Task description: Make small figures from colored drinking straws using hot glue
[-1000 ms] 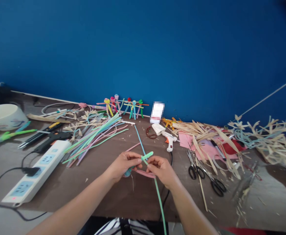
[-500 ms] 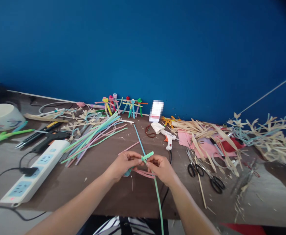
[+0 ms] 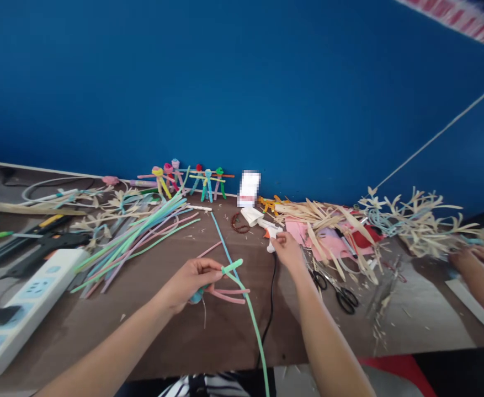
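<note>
My left hand [image 3: 192,280] pinches a bundle of coloured straw strips: a green strip [image 3: 250,314] folds over at my fingertips and trails down off the table edge, a blue strip [image 3: 222,242] runs away from me, and pink strips [image 3: 229,295] stick out to the right. My right hand [image 3: 286,249] is stretched forward with its fingers closed around the handle of the white hot glue gun [image 3: 270,230], whose black cord [image 3: 271,298] runs back toward me.
A heap of coloured strips [image 3: 138,234] lies left of centre, with a white power strip [image 3: 22,300] and black tools at the far left. Small straw figures [image 3: 192,179] stand by the blue wall. Scissors [image 3: 335,286] and dried straw [image 3: 341,223] lie right. Another person's hands [image 3: 479,262] are at the far right.
My right hand let go of the strips and reached forward to the glue gun. My left hand keeps the bundle. The view swung right, showing another person's hands.
</note>
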Tool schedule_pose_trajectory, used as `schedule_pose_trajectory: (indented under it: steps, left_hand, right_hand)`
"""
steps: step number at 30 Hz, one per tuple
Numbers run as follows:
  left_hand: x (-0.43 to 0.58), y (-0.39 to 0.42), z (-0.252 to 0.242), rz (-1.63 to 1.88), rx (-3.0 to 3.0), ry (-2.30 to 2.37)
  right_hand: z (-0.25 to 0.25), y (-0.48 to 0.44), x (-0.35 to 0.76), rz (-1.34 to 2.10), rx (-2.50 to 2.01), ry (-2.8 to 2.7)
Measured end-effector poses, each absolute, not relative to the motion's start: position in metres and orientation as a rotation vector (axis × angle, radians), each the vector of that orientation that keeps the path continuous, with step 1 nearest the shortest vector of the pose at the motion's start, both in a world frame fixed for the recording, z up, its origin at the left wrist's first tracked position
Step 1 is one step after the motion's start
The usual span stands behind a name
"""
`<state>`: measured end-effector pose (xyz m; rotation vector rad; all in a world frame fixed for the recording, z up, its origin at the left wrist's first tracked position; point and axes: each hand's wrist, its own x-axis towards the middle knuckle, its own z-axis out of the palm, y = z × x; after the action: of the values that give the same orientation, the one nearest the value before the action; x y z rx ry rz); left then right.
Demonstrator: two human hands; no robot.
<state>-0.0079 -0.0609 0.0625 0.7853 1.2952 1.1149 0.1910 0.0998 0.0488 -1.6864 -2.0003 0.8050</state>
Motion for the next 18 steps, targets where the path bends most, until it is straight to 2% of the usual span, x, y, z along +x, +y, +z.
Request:
schedule_pose_trajectory:
  steps: [7,18]
  left_hand:
    - [-0.007,-0.059,0.062,1.114,0.77,1.307]
    - [-0.017,-0.054,0.065,1.108,0.785,1.273]
  right_hand:
    - [0.027,0.137,0.187,0.696,-1.889,-1.97]
    - [0.032,0.098,0.232,1.088,-1.564,-1.734]
